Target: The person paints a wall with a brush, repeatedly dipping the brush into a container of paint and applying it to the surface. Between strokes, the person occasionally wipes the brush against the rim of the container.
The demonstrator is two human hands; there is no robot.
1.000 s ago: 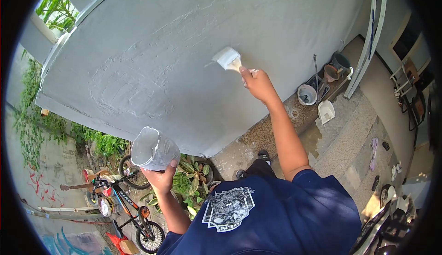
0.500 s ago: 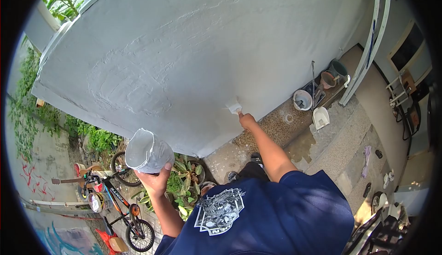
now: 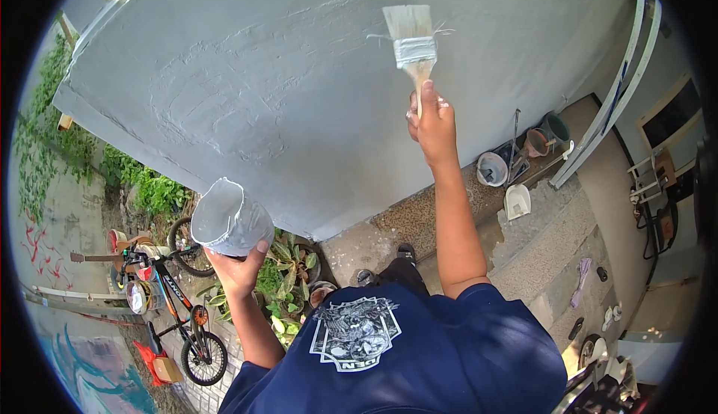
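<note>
Right hand [image 3: 435, 130] gripping a flat wooden-handled paintbrush [image 3: 415, 51], left hand [image 3: 238, 270] clasping a paint-smeared round grey tub [image 3: 251, 223], broad grey wall [image 3: 329, 107] ahead

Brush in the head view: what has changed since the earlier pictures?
The right hand has moved the brush from low in front of the wall to higher in the view, bristles now pointing up. Nothing was grasped or let go; the left hand still holds the container.

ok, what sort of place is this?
Probably an outdoor yard or side passage by a home: a bicycle on brick-like paving, with leafy plants growing near the foot of a large grey wall.
</note>
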